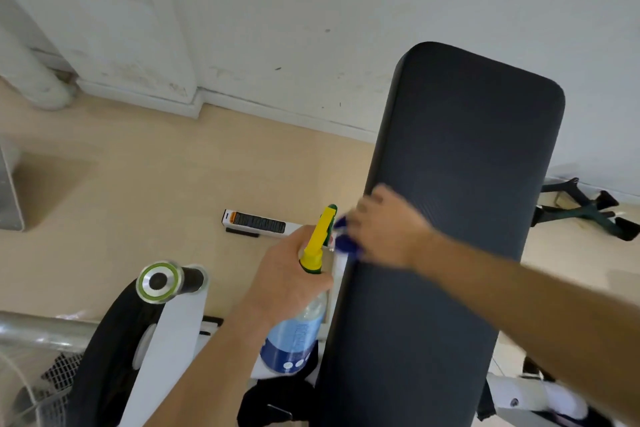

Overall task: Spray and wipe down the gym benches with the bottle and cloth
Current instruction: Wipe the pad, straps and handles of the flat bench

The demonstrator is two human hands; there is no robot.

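Currently the bench pad [450,184] is lying lengthwise away from the person, its long axis running from the near bottom edge up toward the wall [311,10]. It is looking like dark, finely textured vinyl over padding, with rounded corners. The blue cloth [346,244] is sitting on the pad's left edge, about halfway along it, and is sticking out to the left from under the right hand [384,229]. This hand is reaching across the pad from the right side. It is blurred, but its fingers are appearing curled over the cloth and bunching it. The unwiped length is lying mostly ahead of these fingers, so the next stroke is probably going along the long axis, away from the body.

Just beside the cloth, off the pad to the left, the left hand [287,274] is grasping the neck of the spray bottle [294,333]. The bottle is clear plastic with a blue label and a yellow trigger head [320,236] pointing forward, almost touching the cloth.

Further out, a small printed box [256,221] is lying on the pale floor [138,166], and a machine arm with a green-ringed metal cap [159,281] is standing at the lower left.
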